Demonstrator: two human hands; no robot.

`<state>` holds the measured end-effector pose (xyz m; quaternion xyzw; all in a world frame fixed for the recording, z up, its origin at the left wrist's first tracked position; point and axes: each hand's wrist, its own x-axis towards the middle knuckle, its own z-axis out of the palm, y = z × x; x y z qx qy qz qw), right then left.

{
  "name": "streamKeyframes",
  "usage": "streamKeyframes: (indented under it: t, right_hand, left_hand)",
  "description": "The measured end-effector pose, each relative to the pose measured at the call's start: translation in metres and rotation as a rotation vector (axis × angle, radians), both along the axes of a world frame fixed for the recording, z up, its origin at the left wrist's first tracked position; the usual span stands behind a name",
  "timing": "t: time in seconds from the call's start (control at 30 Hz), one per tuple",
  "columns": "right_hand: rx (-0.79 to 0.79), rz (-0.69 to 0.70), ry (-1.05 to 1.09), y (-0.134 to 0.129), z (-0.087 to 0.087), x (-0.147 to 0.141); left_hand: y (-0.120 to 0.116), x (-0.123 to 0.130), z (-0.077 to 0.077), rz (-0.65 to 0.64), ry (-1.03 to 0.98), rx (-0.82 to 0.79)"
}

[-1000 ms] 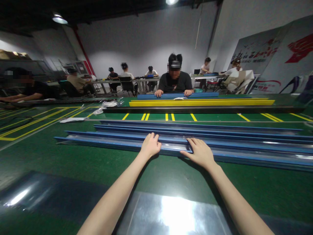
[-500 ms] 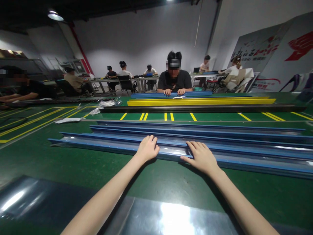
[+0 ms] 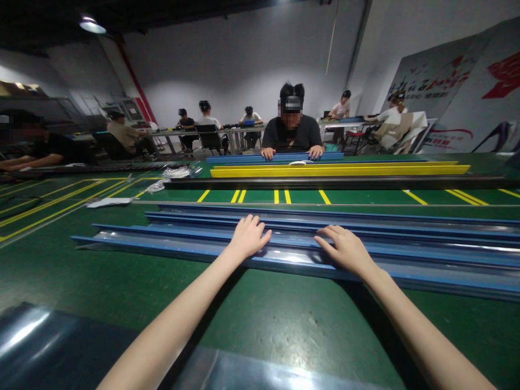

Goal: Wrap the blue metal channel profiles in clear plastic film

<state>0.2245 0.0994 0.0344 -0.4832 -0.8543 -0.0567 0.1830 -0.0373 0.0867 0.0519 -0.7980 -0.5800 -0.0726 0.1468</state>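
Several long blue channel strips lie side by side across the green table; the nearest blue strip has a shiny inner face. My left hand is over the strips left of the middle, its fingers apart and reaching past the nearest one. Farther right, my right hand is spread above the same strips, thumb and fingers apart. Neither hand is closed round a strip. Whether the fingertips touch the blue surfaces is hard to tell.
Beyond the blue strips lie a long black strip and a yellow strip. A person across the table has both hands on another blue strip. Clear plastic bags lie back left; dark glossy sheets lie near me.
Both my hands have moved forward over the strips, the right one also rightward and off the nearest strip's front edge. The person opposite has spread their hands farther apart.
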Motion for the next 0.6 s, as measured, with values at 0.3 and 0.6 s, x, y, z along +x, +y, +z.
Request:
streamKeyframes:
  t: [0.3, 0.6]
  right_hand:
    - [-0.096, -0.058, 0.025, 0.083, -0.005, 0.005]
    - [-0.215, -0.009, -0.109, 0.113, -0.016, 0.017]
  left_hand:
    - [0.078, 0.004, -0.001, -0.005, -0.124, -0.276]
    - [0.107, -0.007, -0.010, -0.121, -0.082, -0.381]
